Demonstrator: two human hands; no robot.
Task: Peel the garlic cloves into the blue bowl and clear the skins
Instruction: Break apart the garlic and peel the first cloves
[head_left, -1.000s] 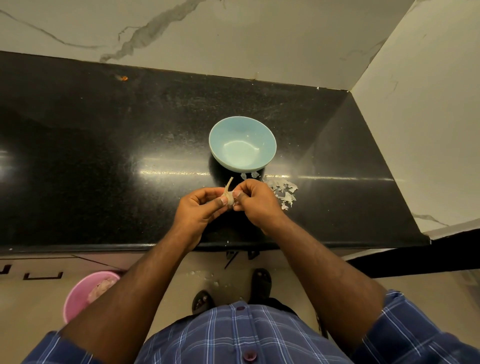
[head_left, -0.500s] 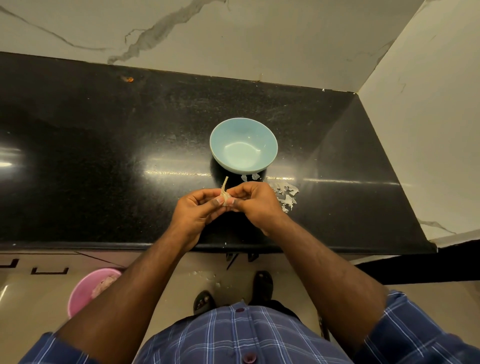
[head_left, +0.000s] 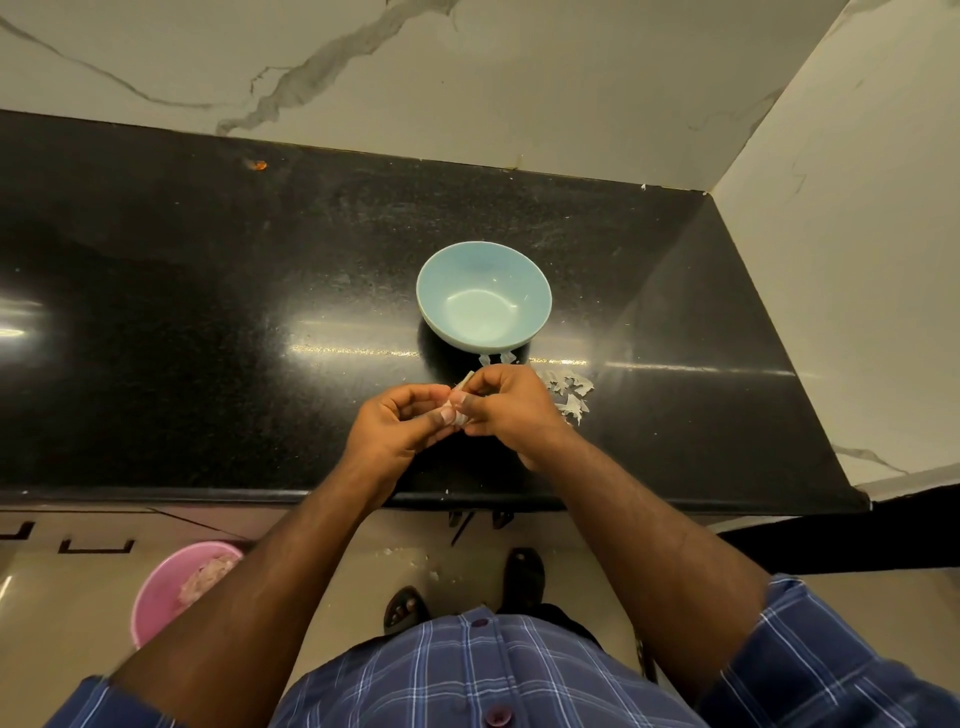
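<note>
Still pinching the papery garlic clove (head_left: 459, 410) between left hand (head_left: 397, 428) and right hand (head_left: 511, 410), now lowering its skin strip; glossy round blue bowl (head_left: 483, 295) staying empty.

A home kitchen: a polished black stone worktop (head_left: 218, 291) fits into a corner of white marble-veined wall tiles (head_left: 467, 73). A blue bowl (head_left: 483, 295) stands on it beside garlic skins (head_left: 569, 395), with a pink tub (head_left: 171, 587) on the tiled floor (head_left: 62, 613) below.

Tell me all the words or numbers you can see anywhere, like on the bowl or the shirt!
There are none to read.
The blue bowl is plain inside and out.
The pink tub on the floor shows no label.
The checked shirt bears only its pattern.
The black counter and marble wall carry no writing.
</note>
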